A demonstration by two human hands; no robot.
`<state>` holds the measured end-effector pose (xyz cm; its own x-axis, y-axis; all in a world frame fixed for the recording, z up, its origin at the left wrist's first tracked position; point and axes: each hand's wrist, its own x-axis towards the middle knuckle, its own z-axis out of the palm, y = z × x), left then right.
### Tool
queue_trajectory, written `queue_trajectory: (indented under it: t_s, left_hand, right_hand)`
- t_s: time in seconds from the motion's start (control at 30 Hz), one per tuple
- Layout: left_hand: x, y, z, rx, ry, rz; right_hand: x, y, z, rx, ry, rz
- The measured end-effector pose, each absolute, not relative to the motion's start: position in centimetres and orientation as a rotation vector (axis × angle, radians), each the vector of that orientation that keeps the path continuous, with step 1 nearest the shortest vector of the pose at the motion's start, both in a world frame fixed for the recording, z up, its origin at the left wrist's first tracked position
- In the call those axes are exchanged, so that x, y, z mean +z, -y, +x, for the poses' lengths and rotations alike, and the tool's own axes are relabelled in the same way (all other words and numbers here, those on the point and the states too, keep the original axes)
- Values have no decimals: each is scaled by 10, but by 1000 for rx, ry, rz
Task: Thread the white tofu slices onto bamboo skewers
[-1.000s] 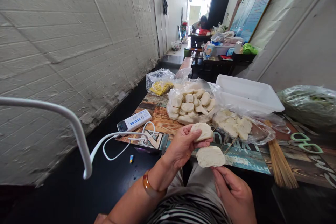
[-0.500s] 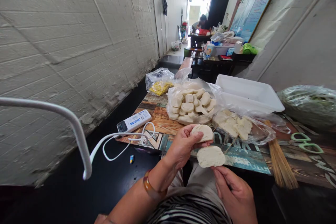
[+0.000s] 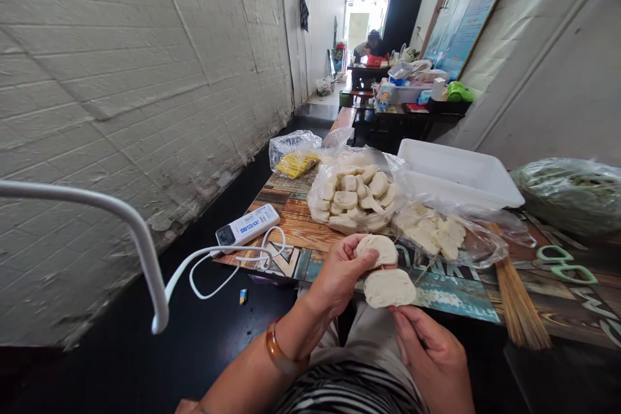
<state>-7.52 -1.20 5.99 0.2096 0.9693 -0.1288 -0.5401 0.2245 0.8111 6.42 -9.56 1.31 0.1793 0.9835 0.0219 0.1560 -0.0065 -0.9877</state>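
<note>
My left hand (image 3: pixel 339 273) is closed round a pale round bun slice (image 3: pixel 377 248), held just above the near table edge. My right hand (image 3: pixel 429 356) pinches a second, wider bun slice (image 3: pixel 389 288) from below, right under the first one; the two slices nearly touch. Beyond them lies an open plastic bag (image 3: pixel 356 197) heaped with several more bun slices. A second clear bag (image 3: pixel 444 233) with flatter pale pieces lies to its right. An amber bangle (image 3: pixel 277 350) sits on my left wrist.
A bundle of bamboo skewers (image 3: pixel 517 301) lies at the table's right. A white tray (image 3: pixel 458 174), a green-filled bag (image 3: pixel 572 194), green scissors (image 3: pixel 565 262), a white power strip (image 3: pixel 247 226) with cable, and a bag of yellow food (image 3: pixel 294 154) surround them. A person sits far back.
My left hand has brought its bun slice slightly down and closer to the slice in my right hand. The rest has not moved.
</note>
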Motion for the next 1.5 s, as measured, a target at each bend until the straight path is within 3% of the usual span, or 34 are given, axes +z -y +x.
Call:
queue_trajectory:
  t_s: [0.63, 0.97, 1.5]
  left_hand:
    - [59, 12, -74, 1099, -547, 658]
    - [65, 22, -72, 1171, -619, 680]
    - [68, 37, -70, 1181, -568, 866]
  right_hand:
    - [2, 91, 82, 850, 1406, -1387]
    - [3, 98, 84, 953, 1384, -1377]
    - [6, 101, 80, 623, 1457, -1368]
